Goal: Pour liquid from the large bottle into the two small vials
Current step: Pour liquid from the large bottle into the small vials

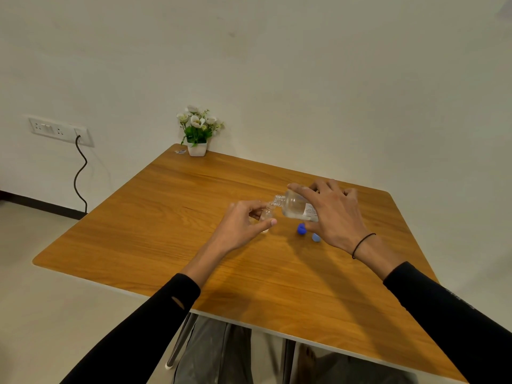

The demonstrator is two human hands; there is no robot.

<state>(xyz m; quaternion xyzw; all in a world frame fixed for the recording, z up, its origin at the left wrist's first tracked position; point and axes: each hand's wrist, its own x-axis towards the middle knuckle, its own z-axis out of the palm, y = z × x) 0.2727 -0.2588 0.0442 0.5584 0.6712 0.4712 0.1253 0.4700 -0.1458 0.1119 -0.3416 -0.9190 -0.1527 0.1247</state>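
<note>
My right hand (pixel 335 214) grips the large clear bottle (pixel 295 207), tipped on its side with its open neck pointing left and down. The neck meets the mouth of a small clear vial (pixel 267 213), which my left hand (pixel 243 224) holds between thumb and fingers just above the wooden table (pixel 166 217). A white paper label shows on the bottle near my right palm. Clear liquid lies along the bottle's lower side. A second vial cannot be made out; my left hand hides the spot beneath it.
Two blue caps lie on the table under the bottle, a dark blue cap (pixel 301 229) and a lighter blue cap (pixel 315 237). A small white pot of flowers (pixel 197 134) stands at the far corner. A wall socket with a black cable (pixel 80 173) is at left.
</note>
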